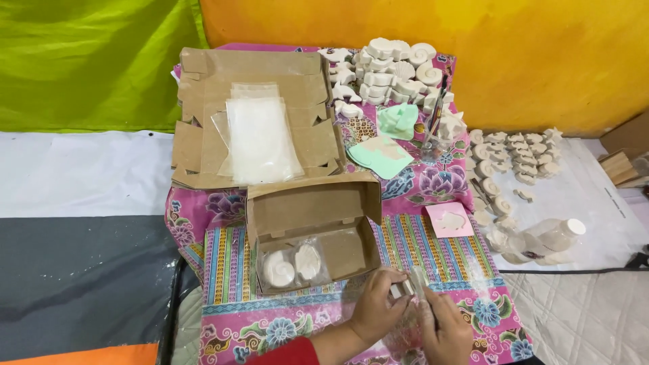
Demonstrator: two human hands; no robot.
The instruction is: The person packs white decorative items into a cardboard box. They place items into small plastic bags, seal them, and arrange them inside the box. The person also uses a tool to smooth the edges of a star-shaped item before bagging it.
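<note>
Head view looks down on a worktop (pixel 223 270) draped in a patterned pink cloth. At the near edge, the left hand (pixel 375 307) pinches a small white plaster piece (pixel 399 289), its fingers (pixel 391 278) closed narrowly around it. The right hand (pixel 443 328) holds a clear plastic bag (pixel 420 284), fingers closed on it. The piece's long axis runs roughly left to right, pointing toward the bag; its exact shape is too small to tell. Just beyond the hands sits an open cardboard box (pixel 314 226) with two bagged shell casts (pixel 292 265) lying flat inside, at its left end.
</note>
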